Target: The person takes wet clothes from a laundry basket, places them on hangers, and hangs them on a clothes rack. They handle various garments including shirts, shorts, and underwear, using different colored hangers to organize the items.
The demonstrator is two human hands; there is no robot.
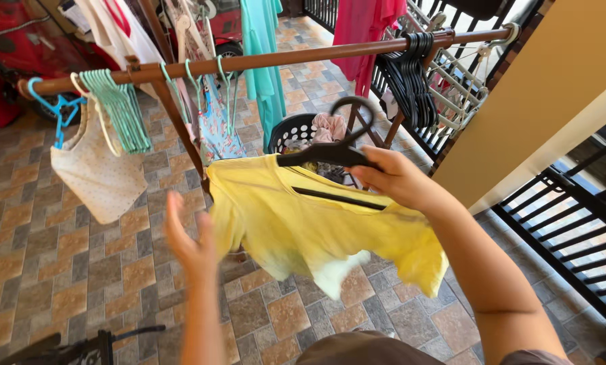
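Fingers of right hand [392,177] grip black hanger [330,154] bearing yellow shirt [316,226].

The yellow shirt [316,226] is soft, thin cloth, matt and a bit wrinkly, with a paler patch near the bottom. The black hanger [333,154] inside it looks like smooth plastic with a small shine. The long brown rail [282,59] looks smooth and a little glossy; wood or painted metal, hard to tell. The green hangers [120,108] and the bunch of black hangers [411,78] look like smooth plastic. The white dotted top [97,172] is matt cloth. The floor [59,257] is rough stone-like tiles in brown and grey.
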